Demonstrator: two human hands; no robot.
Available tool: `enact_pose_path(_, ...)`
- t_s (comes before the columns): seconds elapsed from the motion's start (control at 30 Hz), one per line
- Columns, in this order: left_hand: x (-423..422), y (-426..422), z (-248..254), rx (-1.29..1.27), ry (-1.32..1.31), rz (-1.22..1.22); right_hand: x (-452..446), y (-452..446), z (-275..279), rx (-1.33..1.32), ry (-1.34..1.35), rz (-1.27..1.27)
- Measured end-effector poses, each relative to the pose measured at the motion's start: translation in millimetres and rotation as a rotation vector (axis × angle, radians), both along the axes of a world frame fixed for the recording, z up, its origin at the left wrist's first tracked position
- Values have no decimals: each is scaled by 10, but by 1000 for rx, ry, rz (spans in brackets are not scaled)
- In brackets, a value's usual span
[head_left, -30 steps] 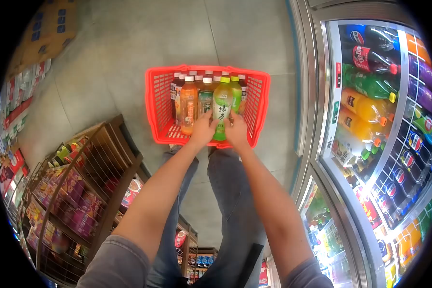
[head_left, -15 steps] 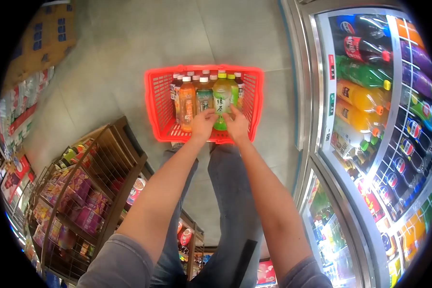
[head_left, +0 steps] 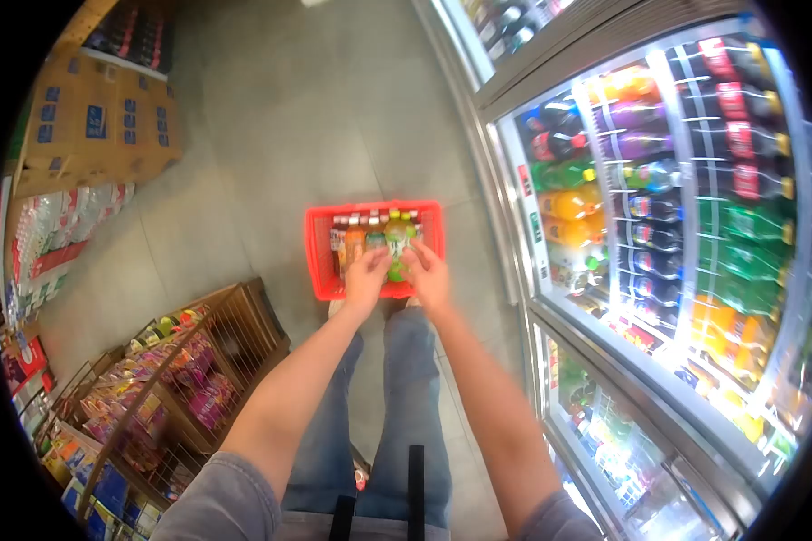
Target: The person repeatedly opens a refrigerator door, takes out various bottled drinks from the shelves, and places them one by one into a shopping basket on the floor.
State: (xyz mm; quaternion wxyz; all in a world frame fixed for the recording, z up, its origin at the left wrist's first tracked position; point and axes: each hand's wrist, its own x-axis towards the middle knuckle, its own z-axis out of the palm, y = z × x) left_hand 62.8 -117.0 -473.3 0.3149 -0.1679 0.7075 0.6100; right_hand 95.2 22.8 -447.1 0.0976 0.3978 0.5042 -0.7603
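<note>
A red plastic basket (head_left: 318,270) on the floor contains several bottles standing upright, including an orange bottle (head_left: 355,238) on the left and a green tea bottle (head_left: 398,236) with a green cap at the front right. Above the basket's near side are both of my hands. My left hand (head_left: 367,275) is left of the green tea bottle's lower part, fingers apart and empty. My right hand (head_left: 427,273) is just right of that bottle, its fingers also spread with nothing held. Whether any fingertip still touches the bottle is unclear.
Lit drink coolers (head_left: 505,171) with metal frames line the right side. A wire rack (head_left: 167,379) of packaged goods stands at lower left. Cardboard cartons (head_left: 99,117) and wrapped packs (head_left: 59,239) are at upper left. Grey floor tiles (head_left: 316,108) extend beyond the basket.
The view has risen and turned, so the basket looks smaller and lower and more cooler shelves show. My hands have come off the green tea bottle, which stays standing in the basket.
</note>
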Motion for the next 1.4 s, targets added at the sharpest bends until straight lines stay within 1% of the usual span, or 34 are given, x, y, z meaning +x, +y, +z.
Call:
enact_pose_path(0.07, -9, -94, 475, 57, -1, -24, 19, -55, 388, -26, 76, -52)
enact_pose_path(0.17, -10, -294, 1252, 77, 22, -68, 10, -171, 1288, -18, 122, -146)
enact_pose_path(0.27, 26, -454, 2017, 96, 135, -24, 121, -263, 2033, -7, 181, -193)
enact_pose_path(0.3, 70, -531, 2232, 110, 165, -40, 207, -317, 2260, 6, 213, -207)
enact_pose_path(0.37, 66, -603, 2579, 205, 48, 2, 343, -355, 2664, -22, 256, -310)
enact_pose_path(0.4, 70, -637, 2808, 193, 6, -40, 448, -376, 2910, -36, 288, -355)
enact_pose_path(0.43, 141, -658, 2985, 210, 14, -73, 594, -402, 3100, -17, 302, -385)
enact_pose_path(0.47, 192, -620, 3135, 198, 83, -108, 701, -375, 3270, 17, 303, -376)
enact_pose_path(0.5, 216, -544, 3292, 195, 161, -140, 794, -331, 3458, 56, 311, -367)
enact_pose_path(0.53, 216, -433, 3464, 194, 241, -175, 909, -307, 3646, 65, 337, -431)
enact_pose_path(0.57, 215, -298, 3614, 227, 261, -217, 1017, -231, 3809, 98, 364, -470)
enact_pose_path(0.63, 335, -41, 3948, 357, 296, -309, 1355, -85, 4097, 139, 380, -551)
enact_pose_path(0.7, 501, 295, 4284, 393, 294, -383, 1713, 137, 4355, 207, 445, -643)
enact_pose_path(0.77, 686, 658, 4666, 461, 316, -463, 2016, 399, 4582, 216, 459, -811)
enact_pose_path(0.83, 947, 994, 4938, 530, 308, -568, 2355, 563, 4959, 268, 497, -910)
enact_pose_path(0.9, 1297, 1272, 5256, 698, 346, -656, 2713, 780, 5218, 418, 555, -919)
enact_pose_path(0.93, 1481, 1370, 5476, 721, 361, -682, 2906, 882, 5435, 476, 570, -946)
enact_pose_path(1.0, 1748, 1602, 5661, 795, 346, -733, 3260, 1185, 5724, 658, 568, -1068)
enact_pose_path(1.03, 1897, 1655, 5728, 844, 316, -761, 3489, 1398, 5808, 829, 571, -1100)
enact_pose_path(1.07, 2020, 1671, 5958, 824, 353, -812, 3656, 1494, 6111, 913, 536, -1135)
enact_pose_path(1.13, 2207, 1827, 6057, 837, 365, -838, 3916, 1817, 6366, 1062, 583, -1205)
enact_pose_path(1.17, 2286, 1901, 6091, 847, 375, -853, 4003, 1933, 6442, 1066, 587, -1209)
enact_pose_path(1.23, 2416, 1990, 6220, 843, 409, -859, 4129, 2143, 6509, 1102, 378, -1075)
enact_pose_path(1.27, 2476, 2014, 6266, 856, 400, -834, 4137, 2200, 6496, 1147, 321, -1036)
enact_pose_path(1.3, 2526, 2013, 6272, 867, 391, -805, 4152, 2213, 6467, 1146, 324, -1025)
enact_pose_path(1.37, 2587, 2023, 6281, 867, 391, -787, 4099, 2269, 6465, 1115, 232, -869)
enact_pose_path(1.4, 2611, 2007, 6255, 843, 395, -795, 4024, 2357, 6339, 1109, 344, -919)
